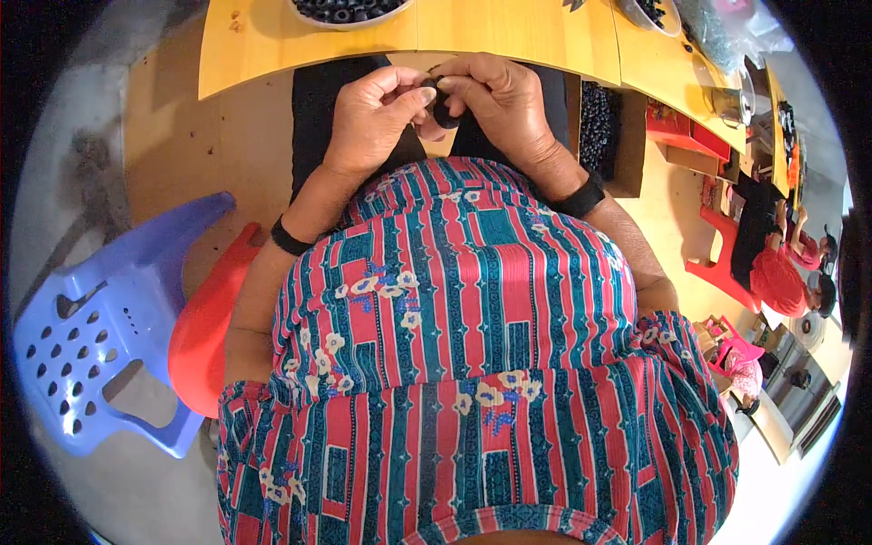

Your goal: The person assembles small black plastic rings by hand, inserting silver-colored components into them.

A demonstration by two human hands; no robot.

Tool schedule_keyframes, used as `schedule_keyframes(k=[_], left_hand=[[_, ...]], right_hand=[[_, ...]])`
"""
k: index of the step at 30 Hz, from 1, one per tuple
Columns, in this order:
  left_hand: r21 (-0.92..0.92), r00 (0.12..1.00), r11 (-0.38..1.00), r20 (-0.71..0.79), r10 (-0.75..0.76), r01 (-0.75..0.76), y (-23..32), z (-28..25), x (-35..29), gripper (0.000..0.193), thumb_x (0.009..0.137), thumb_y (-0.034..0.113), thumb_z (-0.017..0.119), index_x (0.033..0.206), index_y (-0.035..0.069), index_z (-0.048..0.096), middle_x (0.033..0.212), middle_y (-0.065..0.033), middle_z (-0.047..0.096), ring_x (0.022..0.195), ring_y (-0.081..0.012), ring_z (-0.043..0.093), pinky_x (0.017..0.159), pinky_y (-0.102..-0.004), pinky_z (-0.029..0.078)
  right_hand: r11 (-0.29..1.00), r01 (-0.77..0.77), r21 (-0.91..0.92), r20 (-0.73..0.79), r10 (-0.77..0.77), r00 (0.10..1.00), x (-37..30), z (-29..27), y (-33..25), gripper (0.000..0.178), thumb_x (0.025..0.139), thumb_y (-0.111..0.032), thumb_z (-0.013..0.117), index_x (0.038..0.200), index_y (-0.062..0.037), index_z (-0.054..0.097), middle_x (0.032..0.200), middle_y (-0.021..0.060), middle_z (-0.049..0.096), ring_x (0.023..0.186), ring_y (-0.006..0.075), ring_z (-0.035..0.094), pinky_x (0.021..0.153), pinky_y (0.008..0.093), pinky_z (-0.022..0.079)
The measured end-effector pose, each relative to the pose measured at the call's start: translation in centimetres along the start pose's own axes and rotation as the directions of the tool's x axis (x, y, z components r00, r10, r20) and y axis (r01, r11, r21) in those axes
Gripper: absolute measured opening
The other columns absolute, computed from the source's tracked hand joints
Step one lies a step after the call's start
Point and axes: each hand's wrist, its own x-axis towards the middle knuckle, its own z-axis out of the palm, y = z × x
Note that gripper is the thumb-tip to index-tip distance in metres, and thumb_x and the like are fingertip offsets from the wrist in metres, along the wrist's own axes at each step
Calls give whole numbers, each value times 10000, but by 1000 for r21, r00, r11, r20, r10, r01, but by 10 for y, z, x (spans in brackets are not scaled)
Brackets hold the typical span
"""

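Note:
My left hand (371, 118) and my right hand (505, 107) meet just below the front edge of the yellow table, over my lap. Between their fingertips is a small dark, rounded piece (444, 113), which looks like rubber. Thumb and index finger of each hand are closed on it, and part of it is hidden by them. Above my left hand, on the table, stands a white bowl (352, 26) full of black ring-shaped parts (343, 14).
Yellow tables (509, 41) run along the front. A box of small dark parts (598, 127) sits under the table at right, near red trays (686, 136). A blue plastic chair (109, 336) stands at left beside a red seat (209, 336). Other people (781, 272) sit far right.

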Motion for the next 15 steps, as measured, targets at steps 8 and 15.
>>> schedule_keyframes(k=[8, 15], left_hand=[[-8, 999, 999, -8, -49, 49, -1, 3, -2, 143, 845, 54, 605, 954, -40, 606, 775, -38, 627, 671, -78, 592, 604, -219, 497], [-76, 996, 993, -7, -89, 89, 9, 8, -6, 175, 861, 74, 595, 1003, -27, 615, 823, -28, 632, 692, -71, 578, 650, -214, 495]], right_hand=[[998, 16, -60, -199, -28, 980, -6, 16, 0, 43, 775, -41, 645, 779, 1, 642, 675, 79, 616, 513, 103, 600, 466, 232, 478], [986, -88, 143, -237, 120, 964, -10, 22, -2, 66, 811, -36, 629, 766, 12, 633, 636, 51, 616, 527, 74, 590, 443, 212, 472]])
